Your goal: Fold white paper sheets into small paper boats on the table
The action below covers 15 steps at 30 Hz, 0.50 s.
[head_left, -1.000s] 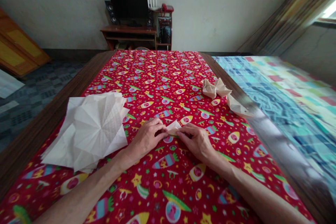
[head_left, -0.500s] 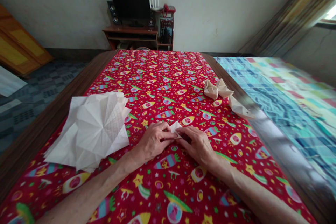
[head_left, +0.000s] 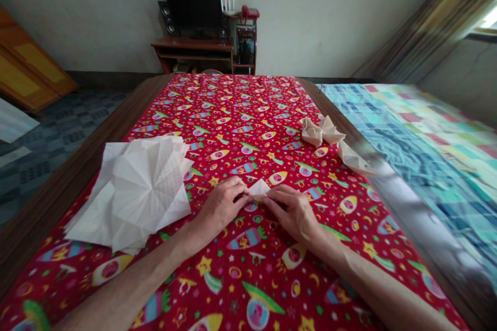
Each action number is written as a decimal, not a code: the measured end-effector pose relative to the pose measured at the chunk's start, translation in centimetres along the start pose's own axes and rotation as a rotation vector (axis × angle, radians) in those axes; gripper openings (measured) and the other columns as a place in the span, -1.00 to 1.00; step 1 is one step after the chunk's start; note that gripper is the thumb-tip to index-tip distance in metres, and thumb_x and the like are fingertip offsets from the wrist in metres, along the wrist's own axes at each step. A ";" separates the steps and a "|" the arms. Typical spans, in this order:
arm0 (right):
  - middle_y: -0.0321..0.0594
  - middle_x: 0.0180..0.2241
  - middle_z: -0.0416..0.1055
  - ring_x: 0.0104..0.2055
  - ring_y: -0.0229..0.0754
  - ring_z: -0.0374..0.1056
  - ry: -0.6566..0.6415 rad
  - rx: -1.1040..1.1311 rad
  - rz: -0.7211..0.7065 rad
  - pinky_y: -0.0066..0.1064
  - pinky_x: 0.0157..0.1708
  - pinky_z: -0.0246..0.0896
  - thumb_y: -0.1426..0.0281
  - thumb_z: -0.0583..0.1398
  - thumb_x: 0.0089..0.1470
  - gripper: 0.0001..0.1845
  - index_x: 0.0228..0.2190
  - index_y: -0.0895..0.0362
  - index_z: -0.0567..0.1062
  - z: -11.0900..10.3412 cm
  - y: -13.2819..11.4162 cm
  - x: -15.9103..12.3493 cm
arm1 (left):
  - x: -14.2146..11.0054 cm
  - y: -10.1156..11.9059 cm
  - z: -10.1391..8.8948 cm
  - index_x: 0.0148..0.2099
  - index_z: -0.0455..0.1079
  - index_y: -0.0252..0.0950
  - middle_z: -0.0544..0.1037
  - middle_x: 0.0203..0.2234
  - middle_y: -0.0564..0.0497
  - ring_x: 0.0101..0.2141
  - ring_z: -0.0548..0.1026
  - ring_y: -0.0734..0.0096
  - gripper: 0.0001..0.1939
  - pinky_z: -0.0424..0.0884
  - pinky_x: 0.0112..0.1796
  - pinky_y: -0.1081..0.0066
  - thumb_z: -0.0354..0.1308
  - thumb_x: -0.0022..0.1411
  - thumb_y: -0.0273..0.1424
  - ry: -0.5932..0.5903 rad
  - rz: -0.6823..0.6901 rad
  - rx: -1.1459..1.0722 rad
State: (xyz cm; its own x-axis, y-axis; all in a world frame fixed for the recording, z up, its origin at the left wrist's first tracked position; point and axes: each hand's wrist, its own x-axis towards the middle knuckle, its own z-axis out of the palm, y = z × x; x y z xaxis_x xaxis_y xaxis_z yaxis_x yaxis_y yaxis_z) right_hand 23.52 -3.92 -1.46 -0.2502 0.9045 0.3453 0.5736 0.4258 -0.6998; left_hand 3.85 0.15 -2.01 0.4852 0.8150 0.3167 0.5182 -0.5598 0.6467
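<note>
Since the frame half a second ago, the fingertips have drawn apart: the left hand [head_left: 228, 200] has slid back from the middle to the left end of the small folded paper [head_left: 259, 186], baring more of its near edge. The right hand [head_left: 292, 211] has shifted only slightly, and the other papers have stayed put. Both hands are nearly closed, thumb and fingers pinching the paper at its left and right ends. It lies between them, its point facing away, on the red rocket-print cloth [head_left: 248, 114] covering the surface. The stack of creased paper sheets [head_left: 149, 189] lies to the left; three folded paper shapes [head_left: 311, 132] sit farther off on the right.

The step in hand looks like turning up and creasing the near edge. The next move seems to call for level ends and firm, even fingertip pressure along that fold.
</note>
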 end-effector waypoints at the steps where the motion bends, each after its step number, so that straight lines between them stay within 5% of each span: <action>1: -0.27 -0.45 0.40 -0.43 -0.30 0.31 0.001 -0.020 0.006 -0.50 -0.41 0.15 0.34 0.12 0.20 -0.79 -0.40 0.11 0.53 0.0 0.1 0.0 | 0.1 0.0 0.0 -0.37 0.42 -0.31 0.43 -0.41 0.06 -0.35 0.43 0.45 -0.94 0.34 -0.29 0.48 0.21 0.18 -0.51 -0.009 -0.013 0.026; 15: -0.33 -0.55 0.40 -0.55 -0.32 0.23 -0.108 -0.462 0.123 -0.48 -0.52 -0.14 0.20 0.09 0.21 -0.67 -0.49 0.11 0.42 -0.7 0.8 2.0 | 0.4 0.8 -0.1 -0.39 0.31 -0.27 0.40 -0.43 0.08 -0.42 0.40 0.43 -0.77 0.23 -0.40 0.44 0.08 0.30 -0.27 -0.023 -0.047 0.520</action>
State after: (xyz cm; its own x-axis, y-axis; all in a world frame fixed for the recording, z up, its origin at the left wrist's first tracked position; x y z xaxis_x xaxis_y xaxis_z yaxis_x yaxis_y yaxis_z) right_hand 24.02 -1.77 -0.96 -0.2238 0.9552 0.1937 0.8840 0.2827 -0.3724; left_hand 4.37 0.06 -1.26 0.4651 0.8410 0.2764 0.8182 -0.5276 0.2284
